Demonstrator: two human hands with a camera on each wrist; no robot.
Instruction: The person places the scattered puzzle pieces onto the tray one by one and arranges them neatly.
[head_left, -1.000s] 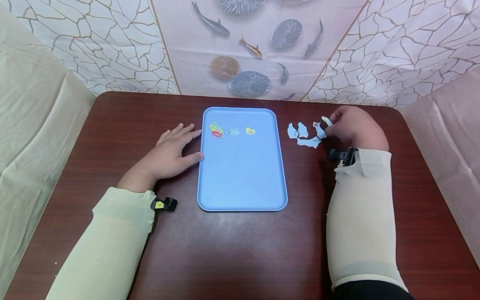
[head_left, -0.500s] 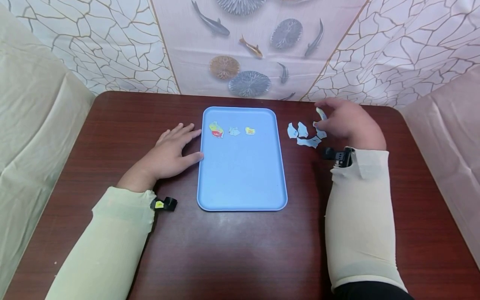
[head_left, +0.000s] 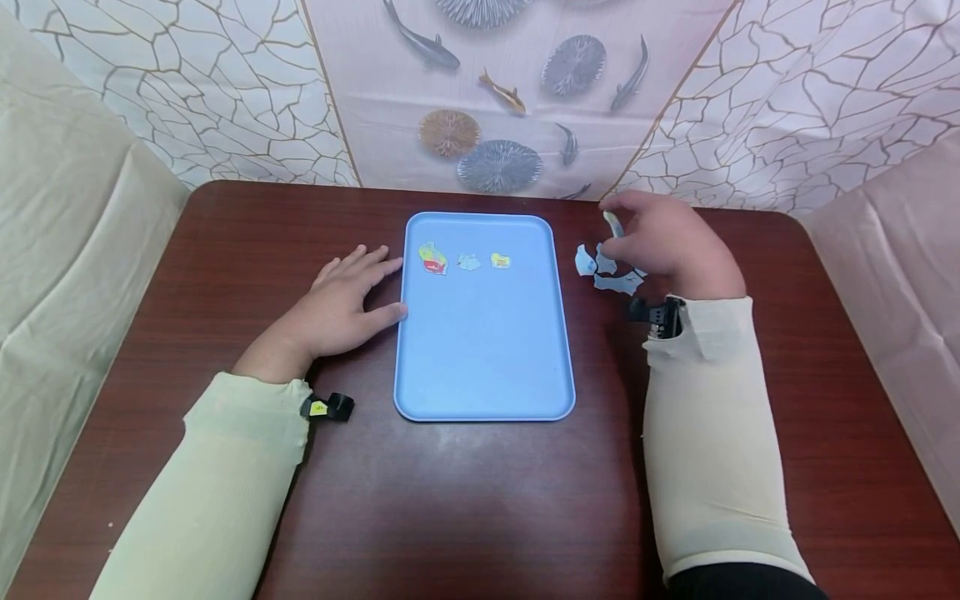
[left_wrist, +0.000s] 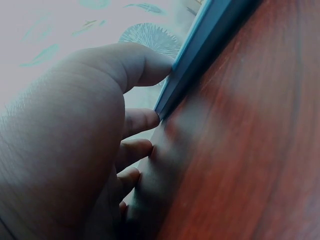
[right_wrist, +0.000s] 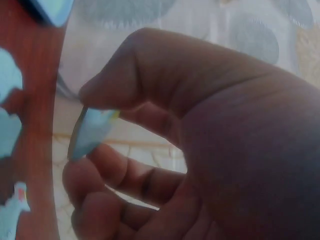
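My right hand [head_left: 675,243] is above the table, right of the tray, pinching a small flat pale-blue piece with a yellow edge [head_left: 613,223]. In the right wrist view that same piece [right_wrist: 92,131] stands on edge between thumb and fingertips. Beneath the hand lie several irregular pale-blue flat pieces [head_left: 617,284], partly covered by it. My left hand [head_left: 337,312] rests spread on the table, its thumb and forefinger at the left rim of a blue tray [head_left: 483,367]. The left wrist view shows the thumb [left_wrist: 150,70] against the tray's side.
Along the tray's far part lie a red-yellow piece [head_left: 432,259], a pale-blue piece [head_left: 468,262] and a yellow-white piece [head_left: 500,262]. A patterned cloth [head_left: 517,125] hangs behind the far edge of the dark wooden table [head_left: 480,500]. Pale cloths flank both sides.
My right hand has lifted the pale-blue piece from beside the others and moved left with it, over the loose pieces toward the tray. The left hand has stayed put.
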